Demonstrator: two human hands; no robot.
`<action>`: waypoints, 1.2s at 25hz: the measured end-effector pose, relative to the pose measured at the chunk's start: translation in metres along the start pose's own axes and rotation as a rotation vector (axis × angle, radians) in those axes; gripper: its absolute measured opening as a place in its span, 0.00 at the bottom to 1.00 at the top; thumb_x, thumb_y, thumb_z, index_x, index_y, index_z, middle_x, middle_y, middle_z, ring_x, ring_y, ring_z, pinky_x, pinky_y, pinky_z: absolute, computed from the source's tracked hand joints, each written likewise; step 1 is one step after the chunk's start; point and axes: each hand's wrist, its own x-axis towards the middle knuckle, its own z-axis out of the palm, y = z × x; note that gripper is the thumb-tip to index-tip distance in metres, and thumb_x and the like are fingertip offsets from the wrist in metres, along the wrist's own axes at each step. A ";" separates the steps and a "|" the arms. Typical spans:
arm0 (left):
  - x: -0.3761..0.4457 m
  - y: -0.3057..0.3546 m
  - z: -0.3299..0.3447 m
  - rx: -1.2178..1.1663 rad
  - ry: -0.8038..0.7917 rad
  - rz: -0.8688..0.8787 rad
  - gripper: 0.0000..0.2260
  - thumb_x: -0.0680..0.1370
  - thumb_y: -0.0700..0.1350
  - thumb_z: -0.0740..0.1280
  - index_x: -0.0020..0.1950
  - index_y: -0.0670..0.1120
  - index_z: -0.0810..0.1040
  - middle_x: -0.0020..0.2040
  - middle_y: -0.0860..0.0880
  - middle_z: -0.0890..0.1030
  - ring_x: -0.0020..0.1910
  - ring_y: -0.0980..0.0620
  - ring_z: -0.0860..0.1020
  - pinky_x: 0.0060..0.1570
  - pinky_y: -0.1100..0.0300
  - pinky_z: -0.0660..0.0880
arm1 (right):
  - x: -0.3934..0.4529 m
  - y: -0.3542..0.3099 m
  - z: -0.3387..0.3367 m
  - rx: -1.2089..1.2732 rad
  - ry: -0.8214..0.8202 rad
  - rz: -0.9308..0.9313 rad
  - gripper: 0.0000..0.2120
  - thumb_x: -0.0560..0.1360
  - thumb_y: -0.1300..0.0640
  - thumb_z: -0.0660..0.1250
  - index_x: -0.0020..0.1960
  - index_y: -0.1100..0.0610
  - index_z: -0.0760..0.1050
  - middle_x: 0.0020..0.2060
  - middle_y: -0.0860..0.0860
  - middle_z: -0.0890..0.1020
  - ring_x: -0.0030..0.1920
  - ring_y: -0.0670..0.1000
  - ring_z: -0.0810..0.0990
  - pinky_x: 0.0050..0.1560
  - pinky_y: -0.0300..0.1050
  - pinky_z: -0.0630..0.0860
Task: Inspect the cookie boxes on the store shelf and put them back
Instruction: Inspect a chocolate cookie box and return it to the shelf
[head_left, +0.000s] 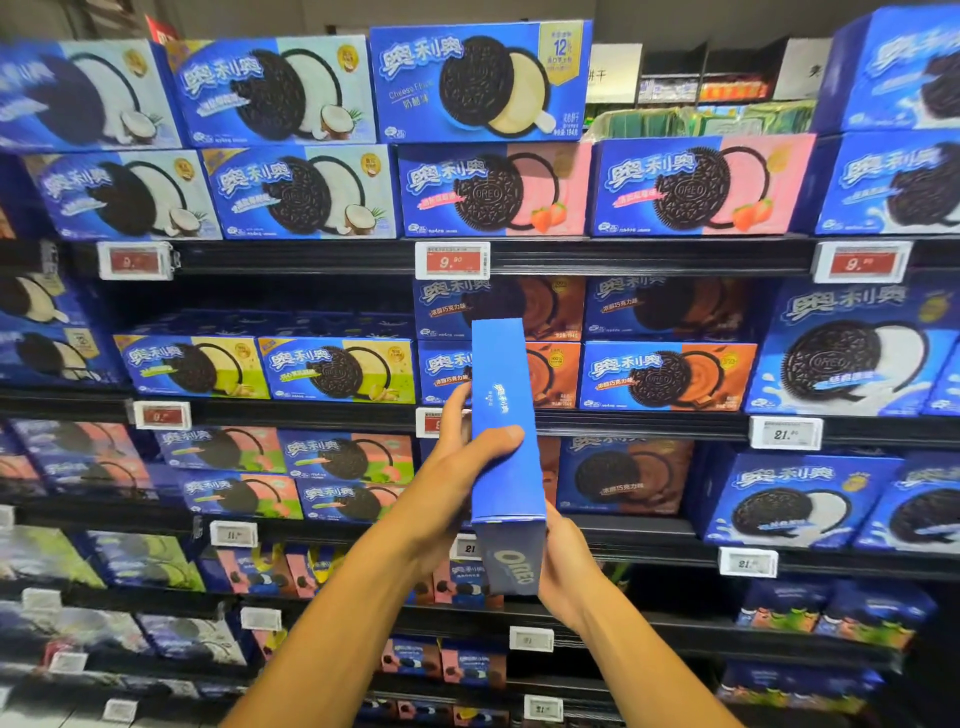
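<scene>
Black metal store shelf (623, 254), fully stocked. Blue cardboard cookie box (506, 441) held edge-on before chocolate row: left hand (457, 467) wraps its side, right hand (563, 561) cups lower end. Inspecting; next, probably reshelve.

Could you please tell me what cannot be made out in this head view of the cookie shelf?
- Front face of the held blue cardboard cookie box: turned edge-on, so its flavour is hidden.
- Right hand: fingers are behind the box.
- White price tag beside the left hand: covered by hand and box.
- Far-left coconut-picture boxes: blurred.
- Bottom shelf tags: too small to read.
</scene>
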 end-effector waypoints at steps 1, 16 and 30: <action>-0.001 0.000 -0.003 -0.032 -0.012 -0.014 0.31 0.64 0.54 0.74 0.66 0.64 0.70 0.57 0.54 0.84 0.49 0.52 0.83 0.43 0.59 0.80 | 0.000 -0.002 -0.002 -0.009 0.014 0.004 0.18 0.83 0.55 0.58 0.57 0.72 0.72 0.43 0.64 0.67 0.49 0.60 0.68 0.62 0.57 0.69; -0.003 -0.009 -0.077 -0.546 0.223 -0.224 0.16 0.75 0.57 0.69 0.53 0.47 0.86 0.51 0.45 0.86 0.43 0.46 0.85 0.38 0.50 0.82 | -0.032 -0.090 -0.013 -0.039 -0.100 -0.036 0.22 0.71 0.50 0.72 0.61 0.60 0.83 0.57 0.60 0.85 0.56 0.57 0.85 0.49 0.53 0.84; 0.001 -0.022 -0.059 -0.668 0.147 -0.182 0.11 0.68 0.56 0.72 0.40 0.49 0.86 0.43 0.48 0.86 0.39 0.48 0.85 0.35 0.54 0.81 | -0.058 -0.110 0.002 0.130 -0.034 -0.190 0.13 0.81 0.51 0.65 0.60 0.55 0.83 0.53 0.55 0.87 0.48 0.54 0.87 0.43 0.49 0.84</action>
